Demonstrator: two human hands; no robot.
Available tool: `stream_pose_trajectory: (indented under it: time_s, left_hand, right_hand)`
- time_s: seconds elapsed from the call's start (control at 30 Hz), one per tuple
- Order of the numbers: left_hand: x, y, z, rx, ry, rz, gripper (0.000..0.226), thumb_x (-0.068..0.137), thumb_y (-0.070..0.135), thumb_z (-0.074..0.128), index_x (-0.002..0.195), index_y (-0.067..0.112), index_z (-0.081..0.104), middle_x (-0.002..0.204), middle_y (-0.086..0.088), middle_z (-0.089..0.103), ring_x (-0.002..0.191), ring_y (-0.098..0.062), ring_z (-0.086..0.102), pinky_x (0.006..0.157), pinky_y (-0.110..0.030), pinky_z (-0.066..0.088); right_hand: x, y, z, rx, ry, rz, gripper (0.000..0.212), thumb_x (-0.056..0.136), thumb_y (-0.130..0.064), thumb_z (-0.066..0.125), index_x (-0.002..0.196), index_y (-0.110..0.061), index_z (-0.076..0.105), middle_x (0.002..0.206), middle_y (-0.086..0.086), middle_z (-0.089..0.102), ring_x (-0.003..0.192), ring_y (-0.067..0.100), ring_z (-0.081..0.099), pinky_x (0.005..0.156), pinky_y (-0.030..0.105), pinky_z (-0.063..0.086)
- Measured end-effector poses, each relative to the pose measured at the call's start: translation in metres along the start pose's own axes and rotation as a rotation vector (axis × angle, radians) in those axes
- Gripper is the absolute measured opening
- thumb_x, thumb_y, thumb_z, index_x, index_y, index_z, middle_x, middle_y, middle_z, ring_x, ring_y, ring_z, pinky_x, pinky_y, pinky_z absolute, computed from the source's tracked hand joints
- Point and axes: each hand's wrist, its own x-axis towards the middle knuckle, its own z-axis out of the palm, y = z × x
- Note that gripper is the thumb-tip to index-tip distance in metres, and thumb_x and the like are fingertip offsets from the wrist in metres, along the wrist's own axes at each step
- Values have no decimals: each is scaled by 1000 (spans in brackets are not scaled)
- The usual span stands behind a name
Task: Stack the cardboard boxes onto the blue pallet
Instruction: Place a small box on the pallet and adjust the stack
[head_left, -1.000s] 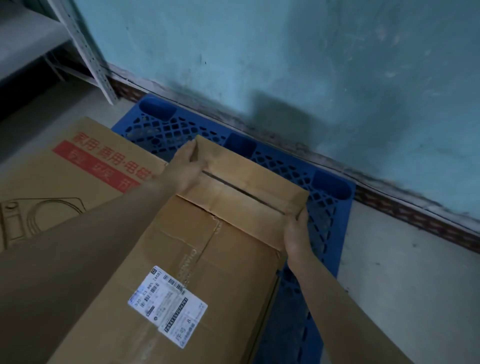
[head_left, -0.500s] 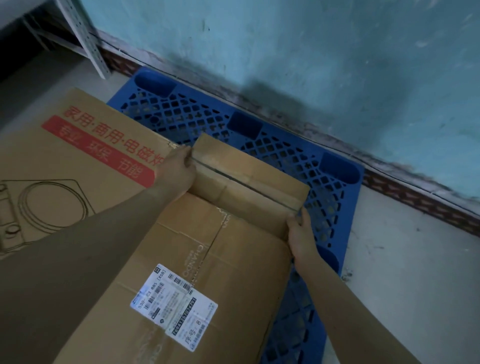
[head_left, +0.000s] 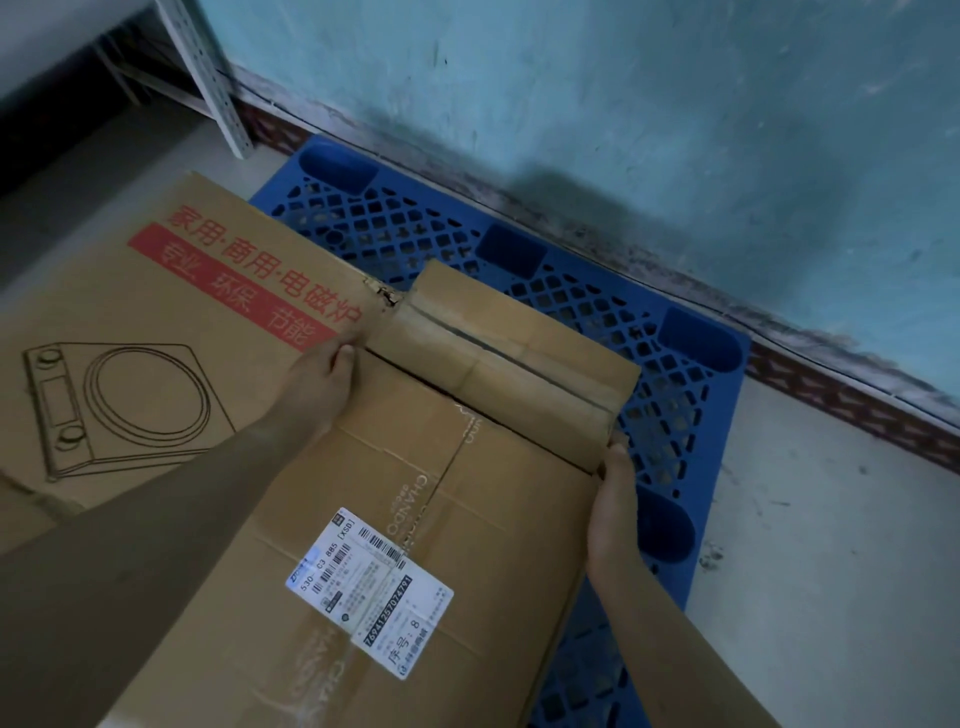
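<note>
Left forearm (head_left: 156, 519) uncovered as far up as one can see, looming broad and dim in shadow, right forearm (head_left: 675, 634) likewise uncovered, slimmer, better lit, left hand (head_left: 322, 379) bare, right hand (head_left: 615, 499) bare, fingers mostly hidden

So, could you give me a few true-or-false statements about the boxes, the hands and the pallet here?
1. The left hand and the right hand both touch the labelled box. True.
2. The pallet is red. False: it is blue.
3. The printed box on the left bears a drawing of a cooker. True.
4. The white label sits on the printed box. False: it is on the box between the hands.
5. The pallet lies beside the wall. True.
</note>
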Motion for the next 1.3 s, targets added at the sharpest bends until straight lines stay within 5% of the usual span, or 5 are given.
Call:
stream_pose_trajectory:
  time_s: [0.23,0.4,0.7,1.1,1.3]
  left_hand:
    - [2,4,3,-62,-20,-53,39,103,30,35,133,16,55,138,-12,54,129,-29,46,102,-29,32]
    - [0,3,6,-73,-26,-50,39,103,31,35,133,15,55,135,-14,56,126,-31,49,100,-32,35]
    - [-16,33,0,-197,34,4,41,103,31,34,139,16,47,149,-4,42,140,-22,33,102,-19,17]
    - [-92,51,-21,-373,98,85,34,102,30,38,129,21,57,136,5,50,125,-9,40,98,-18,23]
    - [-168,35,-64,-377,112,78,33,99,37,40,120,22,60,128,2,56,118,-15,50,96,-26,35]
  right_hand:
    - [-8,-3,7,-22,20,-24,88,71,-82,34,146,-37,42,148,-3,48,134,19,46,115,48,34]
    - [-6,-7,4,-90,15,-67,57,99,-58,29,151,-35,32,154,-4,38,138,20,39,117,48,30]
    - [-18,-16,-2,-45,33,-137,54,104,-48,28,154,-30,25,158,-1,34,141,17,36,119,44,27]
    - [-101,-35,-8,-22,-22,-349,45,105,-42,35,149,-33,34,156,-5,33,140,11,35,118,37,27]
    - [-183,-42,-41,-11,-34,-439,46,106,-35,35,150,-26,34,142,-13,38,124,1,39,94,10,33]
